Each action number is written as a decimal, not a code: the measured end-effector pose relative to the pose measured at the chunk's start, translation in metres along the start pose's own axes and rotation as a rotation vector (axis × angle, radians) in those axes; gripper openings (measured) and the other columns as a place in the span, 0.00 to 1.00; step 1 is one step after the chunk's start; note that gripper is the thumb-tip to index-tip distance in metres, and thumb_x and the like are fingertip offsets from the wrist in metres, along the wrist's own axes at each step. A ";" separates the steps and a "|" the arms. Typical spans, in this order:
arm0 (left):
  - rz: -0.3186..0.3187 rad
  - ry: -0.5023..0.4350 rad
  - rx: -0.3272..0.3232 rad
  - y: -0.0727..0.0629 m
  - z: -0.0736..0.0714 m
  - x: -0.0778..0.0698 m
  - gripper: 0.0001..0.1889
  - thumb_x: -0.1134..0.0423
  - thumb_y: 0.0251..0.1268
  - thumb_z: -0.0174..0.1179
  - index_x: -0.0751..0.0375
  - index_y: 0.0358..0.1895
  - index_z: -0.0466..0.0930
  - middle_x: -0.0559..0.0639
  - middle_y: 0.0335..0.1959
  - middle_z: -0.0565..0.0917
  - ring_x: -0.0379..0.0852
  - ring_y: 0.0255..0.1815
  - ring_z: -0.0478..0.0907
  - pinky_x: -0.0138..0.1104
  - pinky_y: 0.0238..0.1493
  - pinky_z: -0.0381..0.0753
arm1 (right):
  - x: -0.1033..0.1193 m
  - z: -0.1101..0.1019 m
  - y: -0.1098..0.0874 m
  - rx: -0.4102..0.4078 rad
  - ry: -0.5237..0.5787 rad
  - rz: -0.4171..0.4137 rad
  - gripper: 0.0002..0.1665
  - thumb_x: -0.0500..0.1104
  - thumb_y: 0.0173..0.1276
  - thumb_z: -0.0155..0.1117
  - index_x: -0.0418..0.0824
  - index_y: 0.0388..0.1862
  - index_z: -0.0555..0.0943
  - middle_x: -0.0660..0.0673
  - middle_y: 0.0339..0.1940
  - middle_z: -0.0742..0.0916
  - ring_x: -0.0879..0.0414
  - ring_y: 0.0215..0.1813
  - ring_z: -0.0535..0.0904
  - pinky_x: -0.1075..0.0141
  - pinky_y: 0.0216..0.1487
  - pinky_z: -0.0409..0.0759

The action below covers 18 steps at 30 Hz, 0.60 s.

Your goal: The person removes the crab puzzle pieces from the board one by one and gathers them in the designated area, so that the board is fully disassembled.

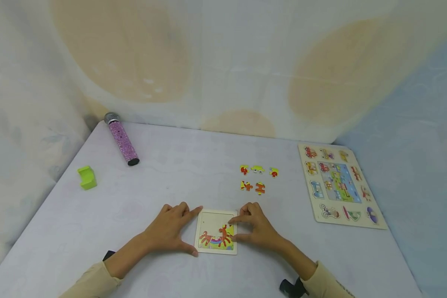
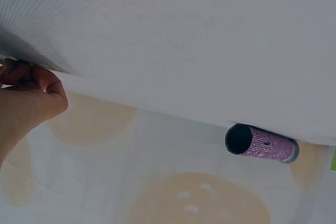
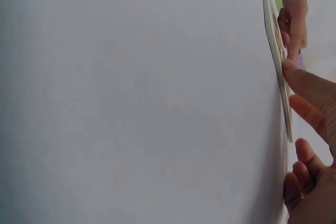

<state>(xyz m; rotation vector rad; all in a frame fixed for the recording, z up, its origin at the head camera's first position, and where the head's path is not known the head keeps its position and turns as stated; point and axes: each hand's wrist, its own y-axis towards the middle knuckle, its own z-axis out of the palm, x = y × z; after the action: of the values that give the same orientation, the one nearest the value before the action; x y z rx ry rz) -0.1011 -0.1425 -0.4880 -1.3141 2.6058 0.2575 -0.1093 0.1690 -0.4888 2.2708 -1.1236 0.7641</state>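
Jigsaw tray [image 1: 213, 220] sits between our spread left hand [image 1: 169, 229] and right hand [image 1: 258, 229], whose extended forefinger and thumb touch it. We're likely settling the partial picture [image 1: 217, 241]; next calls for fetching loose pieces [image 1: 260, 188] beyond our right hand.

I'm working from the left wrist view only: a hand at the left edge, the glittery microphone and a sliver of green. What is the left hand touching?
Observer: The head view shows the left hand touching the left side of a small puzzle frame.

Operator: I can't see the right hand at all. Where is it?

Observer: The right hand is touching the opposite side of the puzzle frame.

Operator: Any pieces lying outside it?

Observer: Yes, five loose pieces lie in two rows on the white table, beyond the right hand.
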 end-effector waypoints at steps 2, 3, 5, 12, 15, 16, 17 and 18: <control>-0.002 -0.003 0.000 0.000 0.000 0.000 0.63 0.13 0.30 0.57 0.46 0.74 0.66 0.40 0.40 0.66 0.35 0.36 0.62 0.37 0.46 0.58 | 0.001 0.002 -0.001 -0.025 0.002 0.002 0.20 0.49 0.47 0.83 0.53 0.42 0.90 0.55 0.40 0.72 0.61 0.47 0.60 0.67 0.48 0.63; -0.003 -0.005 0.000 0.000 0.000 0.000 0.62 0.13 0.30 0.57 0.46 0.74 0.66 0.40 0.40 0.66 0.35 0.37 0.62 0.37 0.47 0.58 | 0.002 0.003 -0.001 -0.037 0.003 0.005 0.19 0.49 0.47 0.83 0.52 0.41 0.90 0.55 0.40 0.72 0.61 0.47 0.60 0.67 0.48 0.63; -0.004 -0.006 -0.001 0.000 -0.001 0.000 0.62 0.13 0.30 0.57 0.46 0.74 0.66 0.40 0.40 0.66 0.35 0.37 0.62 0.37 0.47 0.58 | 0.003 0.005 -0.003 -0.055 0.008 0.006 0.18 0.49 0.48 0.83 0.51 0.40 0.90 0.54 0.40 0.72 0.61 0.46 0.59 0.67 0.48 0.63; -0.007 -0.008 -0.001 0.001 -0.001 0.000 0.63 0.13 0.30 0.57 0.46 0.75 0.65 0.40 0.40 0.66 0.36 0.36 0.62 0.37 0.46 0.58 | 0.005 0.008 -0.005 -0.080 0.037 -0.011 0.17 0.45 0.49 0.82 0.48 0.40 0.89 0.51 0.41 0.72 0.60 0.48 0.60 0.68 0.49 0.63; -0.010 -0.012 0.004 0.001 -0.001 0.000 0.63 0.13 0.30 0.57 0.46 0.74 0.66 0.40 0.40 0.66 0.36 0.36 0.62 0.37 0.46 0.58 | 0.005 0.009 -0.005 -0.080 0.053 -0.018 0.17 0.44 0.50 0.82 0.47 0.40 0.89 0.52 0.42 0.72 0.59 0.48 0.61 0.69 0.50 0.63; -0.012 -0.011 0.005 0.001 0.000 0.000 0.63 0.13 0.30 0.57 0.46 0.74 0.66 0.40 0.40 0.66 0.36 0.36 0.62 0.37 0.46 0.58 | 0.004 0.009 -0.005 -0.078 0.056 -0.018 0.17 0.44 0.50 0.82 0.47 0.40 0.89 0.52 0.42 0.72 0.59 0.49 0.61 0.69 0.50 0.63; -0.013 -0.012 0.007 0.001 0.000 0.000 0.63 0.13 0.30 0.57 0.46 0.74 0.66 0.40 0.40 0.66 0.36 0.36 0.62 0.37 0.46 0.57 | 0.004 0.009 -0.005 -0.077 0.057 -0.019 0.17 0.44 0.50 0.82 0.47 0.40 0.89 0.52 0.42 0.72 0.59 0.49 0.61 0.69 0.50 0.63; -0.013 -0.014 0.008 0.001 0.000 0.000 0.63 0.12 0.30 0.57 0.46 0.74 0.66 0.40 0.40 0.66 0.36 0.36 0.62 0.37 0.45 0.57 | 0.004 0.008 -0.006 -0.078 0.052 -0.022 0.17 0.44 0.50 0.82 0.47 0.40 0.89 0.52 0.42 0.72 0.59 0.49 0.61 0.69 0.50 0.63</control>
<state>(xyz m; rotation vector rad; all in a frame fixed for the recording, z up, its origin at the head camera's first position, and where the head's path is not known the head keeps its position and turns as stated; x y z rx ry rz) -0.1017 -0.1422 -0.4881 -1.3221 2.5833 0.2529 -0.1005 0.1649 -0.4933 2.1832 -1.0841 0.7534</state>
